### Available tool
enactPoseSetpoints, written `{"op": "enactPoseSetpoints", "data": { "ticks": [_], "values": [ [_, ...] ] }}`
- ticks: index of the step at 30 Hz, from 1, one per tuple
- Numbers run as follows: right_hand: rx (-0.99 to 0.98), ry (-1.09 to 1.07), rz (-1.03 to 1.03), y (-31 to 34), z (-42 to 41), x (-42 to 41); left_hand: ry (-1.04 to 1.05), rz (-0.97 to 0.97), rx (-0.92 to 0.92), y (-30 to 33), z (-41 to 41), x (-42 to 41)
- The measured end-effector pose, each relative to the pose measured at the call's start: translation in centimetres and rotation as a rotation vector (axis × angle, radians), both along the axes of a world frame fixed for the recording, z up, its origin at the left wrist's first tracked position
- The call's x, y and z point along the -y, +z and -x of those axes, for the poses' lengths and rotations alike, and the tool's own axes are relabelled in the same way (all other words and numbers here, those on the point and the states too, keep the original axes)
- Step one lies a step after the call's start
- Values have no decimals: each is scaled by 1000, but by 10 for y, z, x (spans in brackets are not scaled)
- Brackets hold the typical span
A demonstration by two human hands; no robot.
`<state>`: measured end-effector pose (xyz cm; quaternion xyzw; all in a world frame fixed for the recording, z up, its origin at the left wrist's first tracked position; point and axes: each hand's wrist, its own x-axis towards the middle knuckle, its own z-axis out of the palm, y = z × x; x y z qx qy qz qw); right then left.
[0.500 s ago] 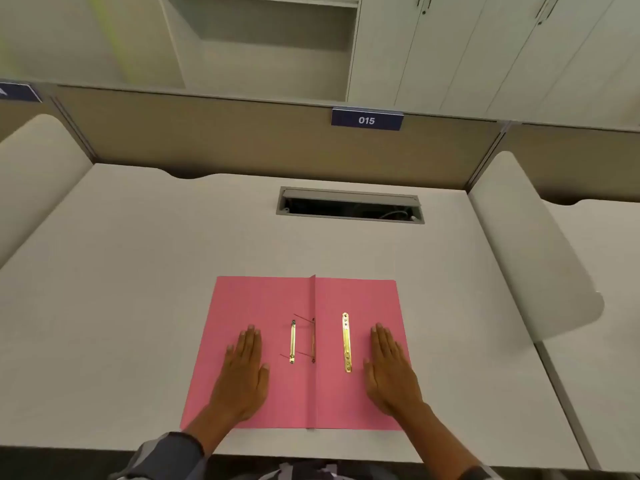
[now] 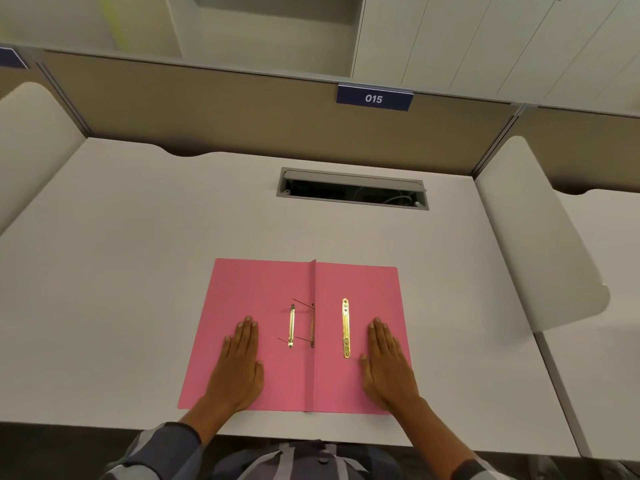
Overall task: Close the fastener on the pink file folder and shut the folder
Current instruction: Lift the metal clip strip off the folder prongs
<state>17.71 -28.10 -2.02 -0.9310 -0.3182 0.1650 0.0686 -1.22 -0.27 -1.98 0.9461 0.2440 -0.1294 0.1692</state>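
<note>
Below the "015" sign [image 2: 374, 98], both hands [image 2: 239, 365] lie flat, released, on the pink folder [image 2: 263, 292].

Office: partitioned desk [image 2: 138, 237], numbered sign [image 2: 374, 98].

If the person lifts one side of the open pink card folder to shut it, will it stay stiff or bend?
The pink card folder looks thin and lies flat on the white desk, so a lifted cover would probably flex somewhat. It should turn easily at the centre crease. It holds no papers, so it is likely light and may slide unless one hand holds it.
</note>
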Motion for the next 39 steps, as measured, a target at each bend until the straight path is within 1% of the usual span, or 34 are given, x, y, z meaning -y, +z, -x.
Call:
{"op": "enactPoseSetpoints", "data": {
  "ticks": [4,9,11,13,15,17,18,20,23,26,30,33,39],
  "values": [
    [-4,2,1,1,-1,0,7,9,-2,1,1,1],
    [-14,-3,18,6,-1,-3,22,31,40,0,1,1],
    [-4,-26,9,15,-5,-10,37,77,64,-1,0,0],
    [32,-63,-64,28,-13,-21,134,199,146,5,-4,1],
    [25,-117,-158,41,-25,-35,255,255,307,15,-10,3],
    [-92,-191,-218,53,-37,-50,310,263,461,23,-19,9],
    [-166,-207,-218,57,-43,-55,343,294,500,25,-24,12],
    [-265,-183,-185,61,-53,-64,388,397,477,30,-31,17],
    [-333,-133,-110,64,-63,-72,391,500,417,30,-35,23],
    [-310,-69,-25,63,-71,-81,404,560,387,28,-36,25],
    [-234,10,80,63,-75,-88,419,623,356,22,-37,28],
    [-195,39,111,61,-75,-92,439,631,352,20,-37,29],
    [-207,63,141,62,-79,-100,490,675,361,20,-45,33]
  ]
}}
